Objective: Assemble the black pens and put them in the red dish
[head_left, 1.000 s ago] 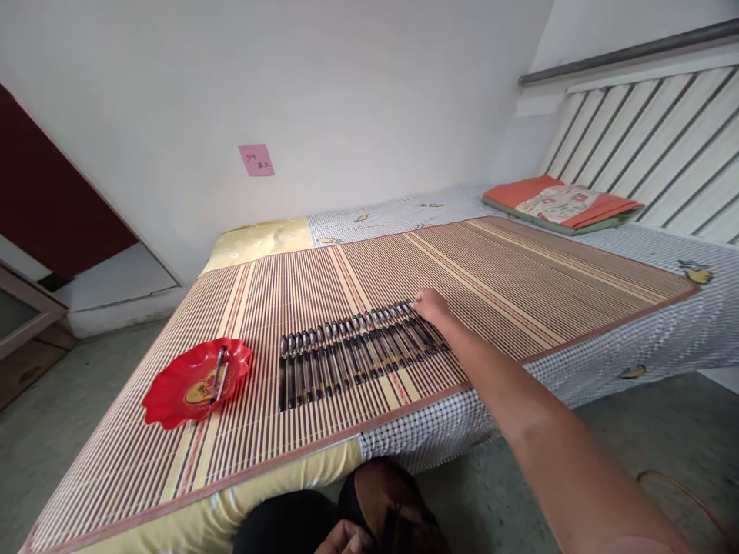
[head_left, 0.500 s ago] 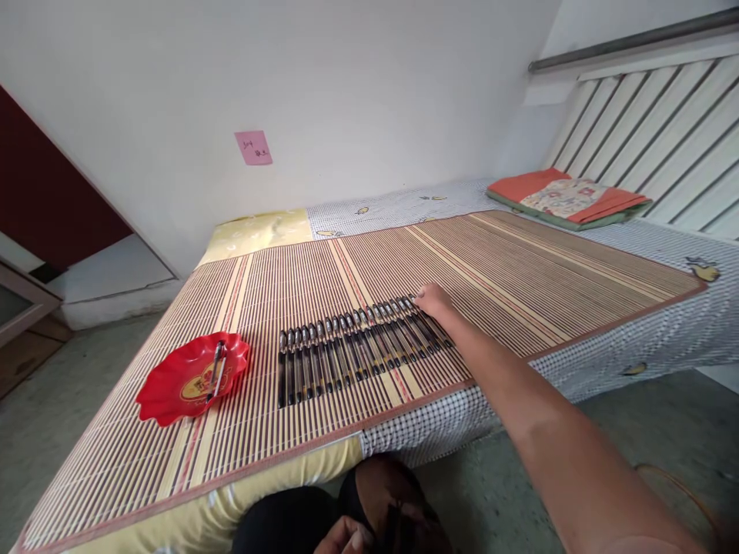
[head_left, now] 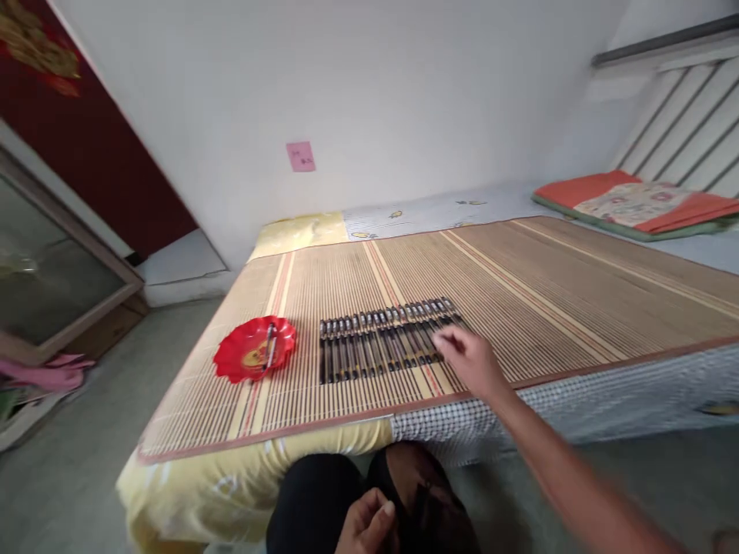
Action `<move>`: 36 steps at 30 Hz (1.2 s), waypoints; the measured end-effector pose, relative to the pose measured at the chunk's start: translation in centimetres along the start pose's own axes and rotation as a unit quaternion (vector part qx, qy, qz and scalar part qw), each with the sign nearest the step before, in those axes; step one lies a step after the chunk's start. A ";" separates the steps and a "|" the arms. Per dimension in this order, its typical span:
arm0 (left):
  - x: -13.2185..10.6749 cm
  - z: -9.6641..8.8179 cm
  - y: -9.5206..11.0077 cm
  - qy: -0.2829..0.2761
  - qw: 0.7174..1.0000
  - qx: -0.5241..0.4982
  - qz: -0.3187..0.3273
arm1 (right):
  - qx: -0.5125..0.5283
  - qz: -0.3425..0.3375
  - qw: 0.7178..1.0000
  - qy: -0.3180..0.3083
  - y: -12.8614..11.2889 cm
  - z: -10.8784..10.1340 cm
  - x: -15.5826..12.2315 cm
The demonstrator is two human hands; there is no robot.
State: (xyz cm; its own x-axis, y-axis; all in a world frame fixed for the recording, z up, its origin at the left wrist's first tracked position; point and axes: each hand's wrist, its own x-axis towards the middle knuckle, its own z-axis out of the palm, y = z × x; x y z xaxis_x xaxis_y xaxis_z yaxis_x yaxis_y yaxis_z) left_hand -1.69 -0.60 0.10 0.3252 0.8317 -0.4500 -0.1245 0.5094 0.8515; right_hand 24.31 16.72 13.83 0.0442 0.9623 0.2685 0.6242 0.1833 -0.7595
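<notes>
Several dark-capped pens [head_left: 381, 338] lie side by side in a long row on the striped mat [head_left: 519, 285], caps toward the wall. My right hand [head_left: 470, 358] hovers over the lower right end of the row, fingers curled in, no pen visible in it. Down at my lap, my left hand [head_left: 369, 523] rests with thumb and fingers closed together, and nothing shows between them. Left of the row sits a red scalloped plate [head_left: 231, 358] with a gold print. Inside the plate lie pens [head_left: 269, 346], a couple by the look of it.
The mat covers a bed with a yellow and checked sheet [head_left: 323, 442]. A folded orange and floral cloth [head_left: 635, 201] lies at the far right by white slats. A pink note [head_left: 301, 156] is stuck on the wall. My knees [head_left: 317, 492] touch the near edge.
My right hand has come away from the cap end of the rightmost pen and moved toward me. The view has swung left, and my left hand shows more fully.
</notes>
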 end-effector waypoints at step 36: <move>2.3 -18.7 27.5 0.421 0.752 0.480 0.164 | -0.017 -0.167 0.986 0.009 2.5 6.8 -18.6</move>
State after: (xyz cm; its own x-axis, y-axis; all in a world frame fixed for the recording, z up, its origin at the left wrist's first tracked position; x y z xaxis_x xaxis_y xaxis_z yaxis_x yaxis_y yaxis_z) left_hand -21.93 19.40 17.43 -0.3341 0.9291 0.1588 0.7965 0.1882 0.5747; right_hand 19.74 0.62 2.85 -0.1551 0.8455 0.5109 0.6322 0.4824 -0.6063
